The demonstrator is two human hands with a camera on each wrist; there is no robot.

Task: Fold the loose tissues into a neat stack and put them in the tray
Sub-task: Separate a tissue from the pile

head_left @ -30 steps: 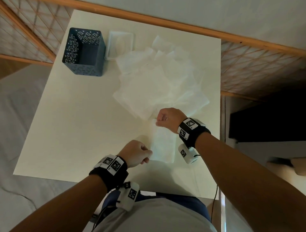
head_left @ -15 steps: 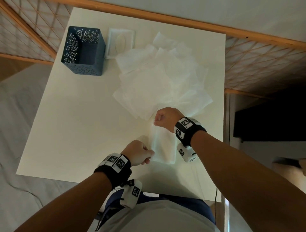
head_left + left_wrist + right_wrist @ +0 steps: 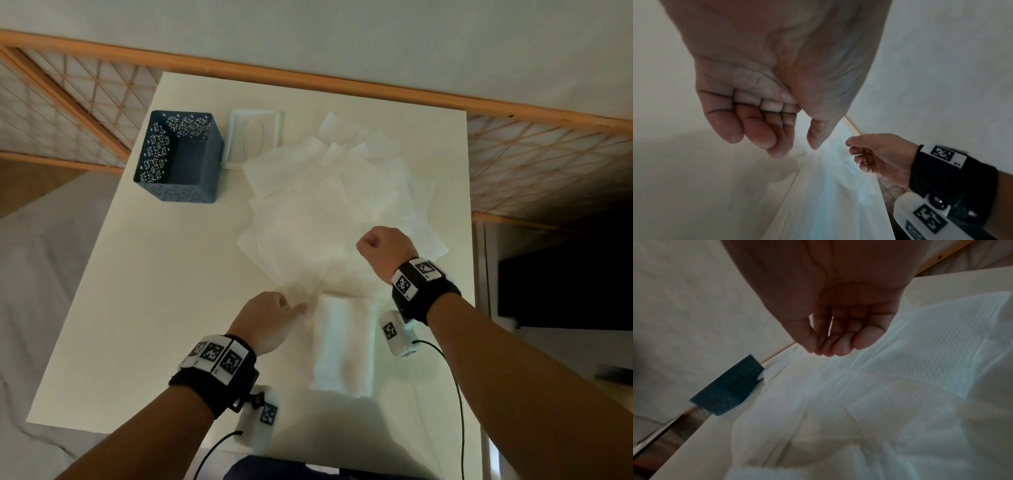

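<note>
The folded tissue [image 3: 342, 342] lies flat as a narrow strip at the table's [image 3: 137, 308] near edge, just in front of the loose pile [image 3: 335, 205]. The next sheet [image 3: 308, 274] is coming off the pile's near side, and both hands are on it. The left hand [image 3: 270, 318] pinches its near corner between thumb and forefinger, the other fingers loosely curled. The right hand [image 3: 380, 250] is bunched over the pile with fingertips pressed together, seemingly nipping the sheet's far edge, though the paper between them is hard to make out.

To do this well, I'd say lift only the top sheet, keep it taut between the two pinches, bring edge to edge squarely, then crease it and lay it on the strip so the stack stays even. Thin paper like this will drag its neighbours along if pulled fast.

The pile is a fan of white, lightly embossed sheets, overlapping and a little rumpled. Beyond it to the left stand the blue tray [image 3: 178, 161], nothing visible in it, and a white lid [image 3: 255, 137] just beside.
</note>
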